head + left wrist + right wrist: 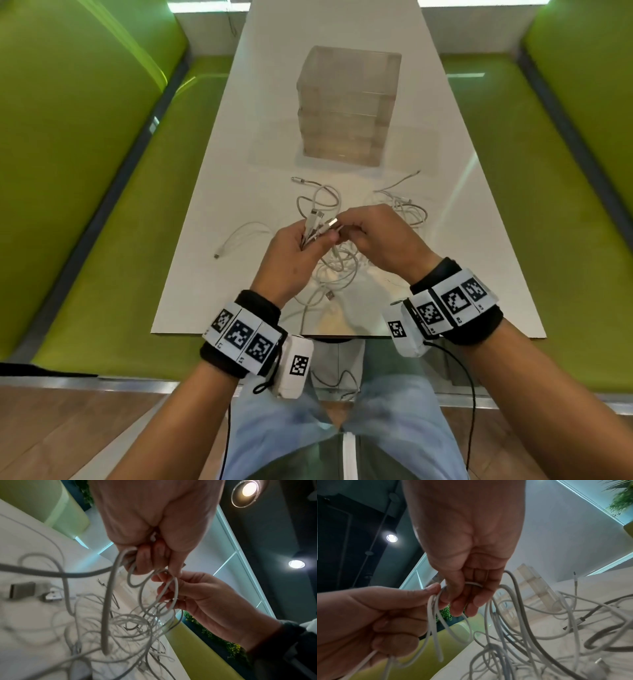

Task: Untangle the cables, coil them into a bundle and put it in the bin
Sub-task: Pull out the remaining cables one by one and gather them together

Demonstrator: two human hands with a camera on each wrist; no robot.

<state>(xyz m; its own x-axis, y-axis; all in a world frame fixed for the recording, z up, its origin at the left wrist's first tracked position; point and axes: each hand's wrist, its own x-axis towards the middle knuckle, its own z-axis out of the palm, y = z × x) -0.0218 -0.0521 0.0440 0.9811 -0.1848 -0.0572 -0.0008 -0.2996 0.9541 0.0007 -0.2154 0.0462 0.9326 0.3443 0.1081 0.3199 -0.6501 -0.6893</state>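
Note:
A tangle of white cables (pixel 337 270) lies on the white table (pixel 212 212), with loops hanging up into both hands. My left hand (pixel 308 236) grips a bunch of cable ends, their plugs sticking up past the fingers. My right hand (pixel 347 228) pinches a silver USB plug (pixel 331 222) beside that bunch. The left wrist view shows the left hand (pixel 150 555) curled round several strands (pixel 120 622). In the right wrist view the right hand (pixel 464 601) has a cable loop (pixel 473 584) across its fingers. The clear bin (pixel 349 106) stands further back on the table.
One loose white cable (pixel 239 236) lies left of the hands, and another bunch (pixel 407 205) sits right of them, in front of the bin. Green benches (pixel 102 205) flank the table. The table's near edge (pixel 342 335) is just beyond my wrists.

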